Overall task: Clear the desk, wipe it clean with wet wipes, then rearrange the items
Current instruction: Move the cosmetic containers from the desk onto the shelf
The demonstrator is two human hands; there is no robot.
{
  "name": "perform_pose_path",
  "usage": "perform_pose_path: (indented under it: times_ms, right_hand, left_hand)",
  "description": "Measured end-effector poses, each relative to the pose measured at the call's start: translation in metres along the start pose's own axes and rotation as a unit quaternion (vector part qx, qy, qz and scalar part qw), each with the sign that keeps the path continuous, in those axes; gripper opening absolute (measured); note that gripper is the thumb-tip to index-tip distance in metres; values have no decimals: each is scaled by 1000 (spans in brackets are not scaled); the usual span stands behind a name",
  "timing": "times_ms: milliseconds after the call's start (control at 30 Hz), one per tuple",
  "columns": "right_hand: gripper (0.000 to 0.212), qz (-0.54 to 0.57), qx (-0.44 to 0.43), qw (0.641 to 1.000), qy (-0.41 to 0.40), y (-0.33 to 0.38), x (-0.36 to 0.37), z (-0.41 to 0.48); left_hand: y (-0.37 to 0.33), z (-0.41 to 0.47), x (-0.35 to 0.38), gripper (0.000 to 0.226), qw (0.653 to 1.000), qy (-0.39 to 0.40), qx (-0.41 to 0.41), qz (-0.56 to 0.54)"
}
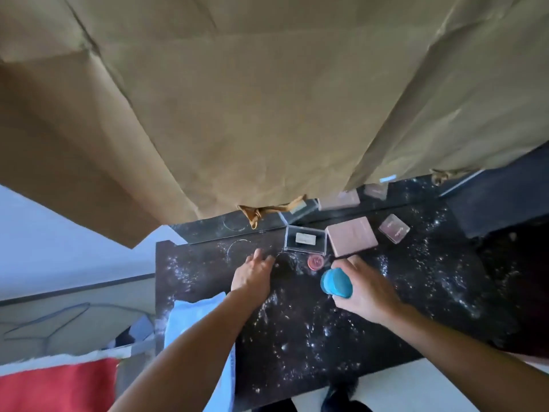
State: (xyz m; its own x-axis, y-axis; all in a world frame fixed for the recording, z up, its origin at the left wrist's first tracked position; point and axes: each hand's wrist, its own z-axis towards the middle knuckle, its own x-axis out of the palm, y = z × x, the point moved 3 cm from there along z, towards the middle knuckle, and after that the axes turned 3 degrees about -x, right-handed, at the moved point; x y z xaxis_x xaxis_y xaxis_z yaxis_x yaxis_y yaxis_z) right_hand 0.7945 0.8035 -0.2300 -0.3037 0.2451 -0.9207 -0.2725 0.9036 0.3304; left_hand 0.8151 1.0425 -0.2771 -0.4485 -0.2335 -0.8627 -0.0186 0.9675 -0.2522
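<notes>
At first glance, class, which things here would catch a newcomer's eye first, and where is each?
A huge creased brown paper sheet fills the upper view, over the back of the dark desk, which is speckled white. At centre the right hand grips a blue round container; left of it the left hand rests on the desk, fingers straight, near a clear box.

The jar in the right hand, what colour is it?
The jar is teal blue; head view.
</notes>
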Motion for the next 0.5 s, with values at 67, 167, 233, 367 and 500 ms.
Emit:
perform_pose_path:
  times_ms: [67, 167, 233, 367, 500]
  right_hand:
    - [66, 16, 19, 1000, -8, -14, 4, -18]
    - [66, 36, 57, 998, -11, -32, 9, -42]
    - [67, 48, 78, 996, -18, -43, 9, -58]
    - [68, 59, 100, 992, -41, -68, -4, -91]
    - [64, 57, 120, 988, -84, -108, -26, -134]
  left_hand:
    - [-4, 5, 2, 33, 1000, -10, 9, 7]
    - [-17, 9, 2, 36, 999, -14, 37, -6]
    - [-35, 7, -2, 38, 998, -8, 66, -8]
    - [-90, -6, -8, 37, 995, -7, 97, 17]
    - [-166, -26, -5, 35, 988, -38, 142, 40]
